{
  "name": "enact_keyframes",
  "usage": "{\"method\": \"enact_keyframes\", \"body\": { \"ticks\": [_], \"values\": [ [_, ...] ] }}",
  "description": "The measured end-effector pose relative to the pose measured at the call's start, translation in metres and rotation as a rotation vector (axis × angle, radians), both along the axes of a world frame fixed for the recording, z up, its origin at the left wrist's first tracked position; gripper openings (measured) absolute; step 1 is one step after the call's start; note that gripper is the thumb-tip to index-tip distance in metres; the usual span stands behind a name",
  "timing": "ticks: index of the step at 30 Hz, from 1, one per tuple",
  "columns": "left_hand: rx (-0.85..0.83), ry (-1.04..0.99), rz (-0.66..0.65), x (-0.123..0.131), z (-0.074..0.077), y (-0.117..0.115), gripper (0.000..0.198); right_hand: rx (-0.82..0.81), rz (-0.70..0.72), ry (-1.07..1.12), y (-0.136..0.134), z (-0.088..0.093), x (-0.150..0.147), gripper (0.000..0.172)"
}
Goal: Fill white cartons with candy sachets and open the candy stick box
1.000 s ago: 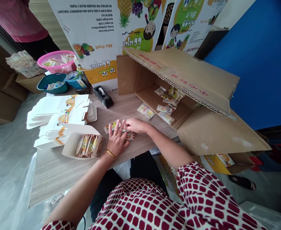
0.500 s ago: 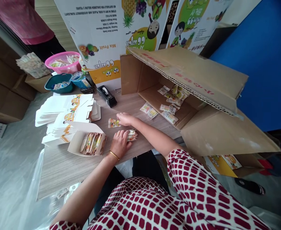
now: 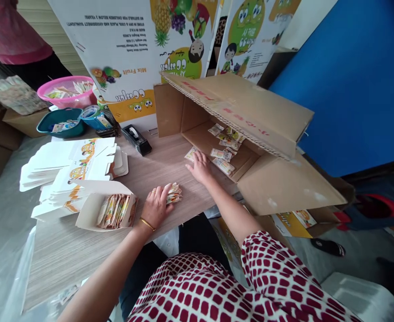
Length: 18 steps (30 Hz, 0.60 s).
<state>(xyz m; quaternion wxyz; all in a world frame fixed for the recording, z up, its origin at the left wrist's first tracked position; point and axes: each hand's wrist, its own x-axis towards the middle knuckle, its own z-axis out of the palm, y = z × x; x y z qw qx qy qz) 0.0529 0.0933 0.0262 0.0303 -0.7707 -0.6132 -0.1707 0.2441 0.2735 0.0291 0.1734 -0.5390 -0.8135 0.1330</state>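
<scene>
Pressing: the left grip [image 3: 156, 206] rests on the table, fingers bent and closed down against a small bundle of sachets [image 3: 174, 193] at the fingertips; a gold bangle [image 3: 147, 224] circles the wrist.
Spreading: the right grip [image 3: 200, 167] is open, fingers fanned, with the tips at a loose sachet [image 3: 191, 154] by the lip of the cardboard box [image 3: 250, 107]; I cannot tell whether they touch it.
Carton: an open white carton [image 3: 92, 212] lies just beside the left grip, with a row of packed sachets [image 3: 114, 211] standing on edge inside and filling most of its length.
Flat stock: a stack of printed white carton blanks [image 3: 72, 165] lies unfolded beyond it, and none of the top ones are made up.
Loose stock: more scattered sachets [image 3: 222, 154] lie on the cardboard box's inner wall, spread out and unpacked.
Edges: the near edge of the wood-grain table [image 3: 66, 264] runs close under the left grip, and the box's flap overhangs the right side.
Open room: bare table lies between the right grip and the black tape dispenser [image 3: 136, 140], and also in front of the carton.
Far side: a teal basket [image 3: 60, 123], a pink basket [image 3: 66, 91] and large fruit-printed carton panels [image 3: 130, 40] stand beyond, with a blue wall [image 3: 344, 89] at right.
</scene>
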Motion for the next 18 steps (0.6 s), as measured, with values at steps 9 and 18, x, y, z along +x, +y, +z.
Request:
{"method": "enact_keyframes", "body": {
  "ticks": [9,18],
  "values": [
    [-0.100,0.070,0.040,0.003,0.006,-0.002,0.045,-0.033,0.375,-0.085,0.005,0.011,-0.059,0.052],
    [-0.013,0.017,-0.006,0.003,0.014,-0.007,0.043,-0.141,0.451,-0.432,0.051,0.053,-0.085,0.033]
  ]
}}
